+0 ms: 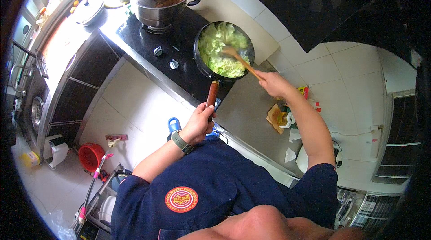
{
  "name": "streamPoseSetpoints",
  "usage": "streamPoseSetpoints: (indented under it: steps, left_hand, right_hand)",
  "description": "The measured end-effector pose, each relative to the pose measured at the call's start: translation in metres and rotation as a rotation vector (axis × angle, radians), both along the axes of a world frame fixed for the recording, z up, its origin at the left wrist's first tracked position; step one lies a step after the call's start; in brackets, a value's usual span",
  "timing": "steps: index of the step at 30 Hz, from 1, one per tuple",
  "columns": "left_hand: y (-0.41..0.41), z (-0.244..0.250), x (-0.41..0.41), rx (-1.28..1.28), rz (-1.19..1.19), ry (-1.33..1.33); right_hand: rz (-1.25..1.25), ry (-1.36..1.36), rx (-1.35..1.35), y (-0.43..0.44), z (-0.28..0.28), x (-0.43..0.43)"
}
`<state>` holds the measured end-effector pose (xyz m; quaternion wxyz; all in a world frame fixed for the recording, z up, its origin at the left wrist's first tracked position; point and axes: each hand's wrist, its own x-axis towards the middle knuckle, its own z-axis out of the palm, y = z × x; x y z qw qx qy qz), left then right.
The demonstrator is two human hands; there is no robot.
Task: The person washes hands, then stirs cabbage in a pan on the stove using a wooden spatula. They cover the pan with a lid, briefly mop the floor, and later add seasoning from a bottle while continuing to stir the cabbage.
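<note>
My left hand (199, 123) grips the brown wooden handle (212, 94) of a black wok (196, 57), which sits at the right end of the stove. Chopped green leafy vegetable (222, 36), probably cabbage, fills much of the wok, and a little steam blurs it. My right hand (273, 83) is closed around the lower end of a wooden spatula (247, 66). The spatula's broad head rests among the leaves near the middle of the wok.
A lidded steel pot (153, 16) with brown food inside stands on the black glass stove (148, 48). A range hood (313, 8) overhangs at upper right. An oil bottle (286, 119) stands on the grey counter (242, 115). A red bucket (91, 157) and a mop (92, 182) are at lower left.
</note>
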<state>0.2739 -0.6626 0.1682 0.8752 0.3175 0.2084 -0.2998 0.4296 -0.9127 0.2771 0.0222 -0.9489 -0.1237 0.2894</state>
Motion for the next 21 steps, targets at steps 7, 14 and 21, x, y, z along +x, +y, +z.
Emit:
streamPoseSetpoints:
  steps: [7,14,21]
  left_hand:
    - [0.002,0.002,-0.002,-0.007,-0.019,0.011]
    - [0.000,0.000,-0.002,-0.012,-0.021,-0.010]
    - [-0.001,-0.002,-0.002,-0.039,-0.010,-0.004]
  right_hand:
    - [-0.025,0.190,0.012,-0.025,0.098,-0.016]
    - [0.031,0.074,-0.107,0.004,0.043,-0.009]
    - [-0.030,0.087,0.042,0.019,0.004,-0.026]
